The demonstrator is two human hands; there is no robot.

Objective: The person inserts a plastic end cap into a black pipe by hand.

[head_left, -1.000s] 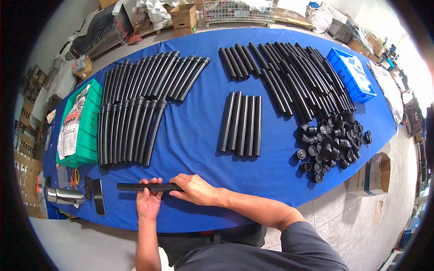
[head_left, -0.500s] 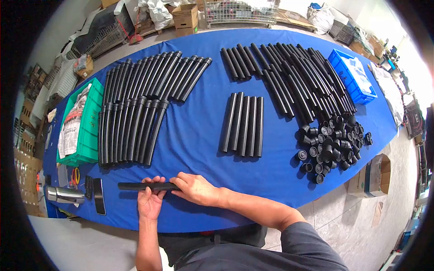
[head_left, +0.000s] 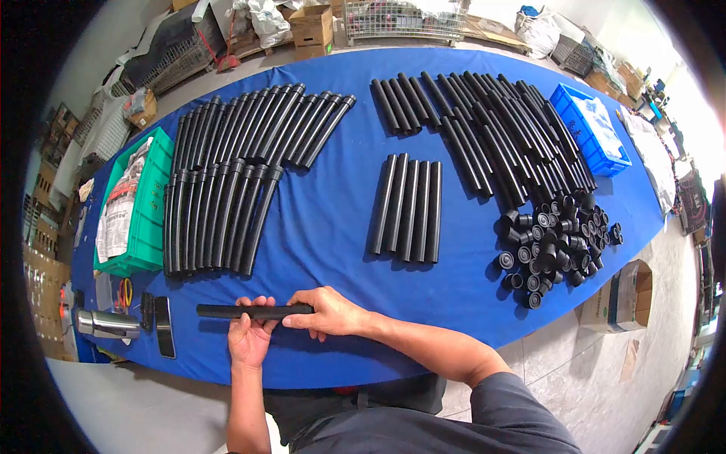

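A black tube (head_left: 217, 311) lies sideways in both my hands, close over the front of the blue-covered table (head_left: 325, 227). My left hand (head_left: 249, 339) supports it near the middle from below, palm up, fingers curled round it. My right hand (head_left: 333, 313) wraps round the right end, thumb along the near side, and hides that end. Beyond my hands, several plain black tubes (head_left: 408, 212) lie side by side. To the left are rows of black tubes with caps on their far ends (head_left: 219, 219). Loose black caps (head_left: 548, 253) are heaped at the right.
A large pile of tubes (head_left: 491, 136) lies at the back right beside a blue crate (head_left: 590, 129). At the left stand a green crate (head_left: 140, 227) with newspaper, a phone (head_left: 165, 327), a steel cup (head_left: 110, 325) and scissors (head_left: 125, 292). A cardboard box (head_left: 620, 295) is on the floor.
My right hand has shifted slightly right along the tube and now closes round its right end. My left hand keeps its hold in nearly the same place.
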